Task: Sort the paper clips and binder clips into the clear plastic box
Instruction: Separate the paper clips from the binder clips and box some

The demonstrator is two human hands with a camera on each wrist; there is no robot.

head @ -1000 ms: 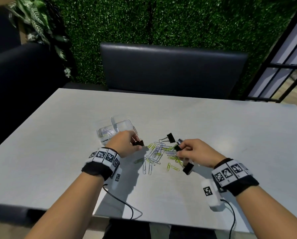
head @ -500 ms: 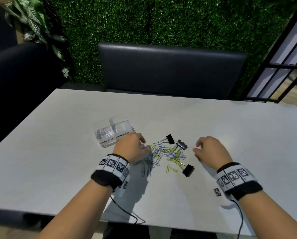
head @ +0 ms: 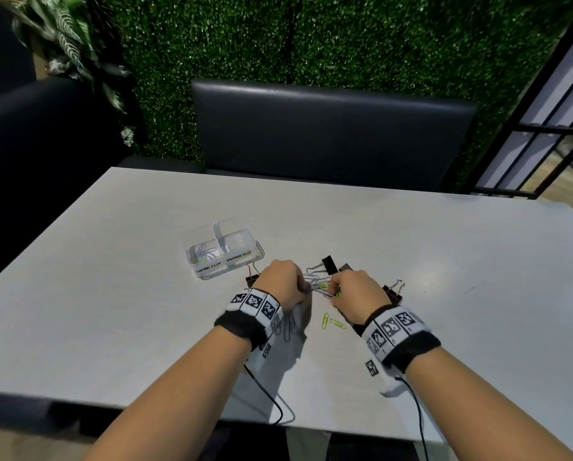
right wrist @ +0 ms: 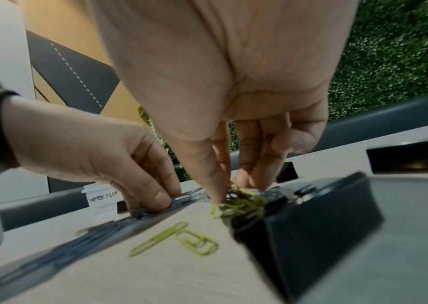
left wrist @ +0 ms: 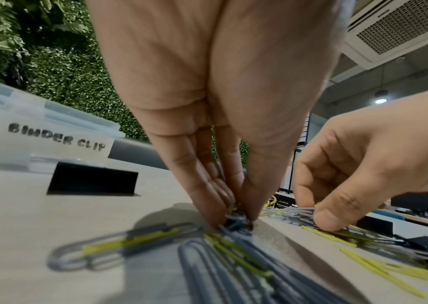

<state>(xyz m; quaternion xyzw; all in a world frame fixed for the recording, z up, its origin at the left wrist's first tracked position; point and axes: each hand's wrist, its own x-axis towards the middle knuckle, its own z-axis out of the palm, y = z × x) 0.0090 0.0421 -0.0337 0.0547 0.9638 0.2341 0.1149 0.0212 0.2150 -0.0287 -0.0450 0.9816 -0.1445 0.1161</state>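
Paper clips heaped between hands, both pinching; box beyond left.

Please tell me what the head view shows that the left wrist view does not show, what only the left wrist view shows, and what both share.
Only the head view shows the whole clear plastic box with its divider, grey paper clips inside its left compartment, and two loose yellow-green paper clips near the right wrist.

Only the left wrist view shows the legible "BINDER CLIP" label and the left fingertips pinching grey paper clips.

Both show the left hand, the right hand, the mixed paper clip pile and a black binder clip beside the box.
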